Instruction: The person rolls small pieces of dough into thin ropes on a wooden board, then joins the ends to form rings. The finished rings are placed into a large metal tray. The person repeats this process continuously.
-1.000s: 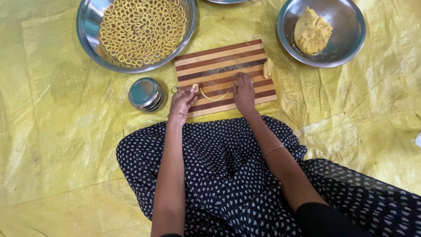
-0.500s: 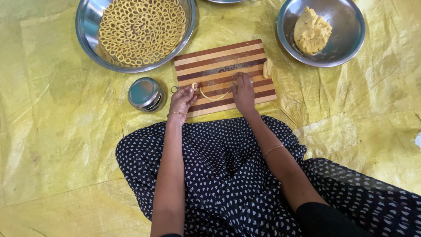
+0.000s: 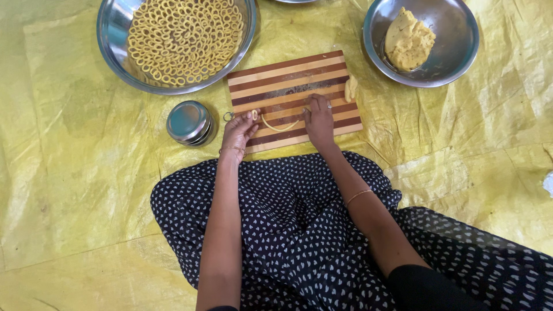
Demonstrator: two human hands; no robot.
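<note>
Thin dough strand [image 3: 280, 125] lay curved on the near half of the striped cutting board [image 3: 288, 78], between both hands. Left hand [image 3: 239, 131] sat at the board's near-left corner, fingertips pinched shut on the strand's left end, which was curled up there. Right hand [image 3: 318, 120] rested on the board right of the strand, fingers curled down at its other end; whether it actually gripped the dough, couldn't tell. Judged step: shaping the rolled strand into a ring, loop not yet closed. Closing it would call for bringing the two ends together and pressing the joint without thinning the strand. Small dough piece [image 3: 350, 88] sat at the board's right edge. Beyond the board's far-left corner, big steel bowl [image 3: 115, 46] full of finished dough rings [image 3: 181, 37]. Beyond the far-right corner, second steel bowl [image 3: 455, 40] holding a dough lump [image 3: 408, 41]. Small round steel tin [image 3: 189, 122] just left of the board. All on a yellow floor sheet [image 3: 69, 173].
</note>
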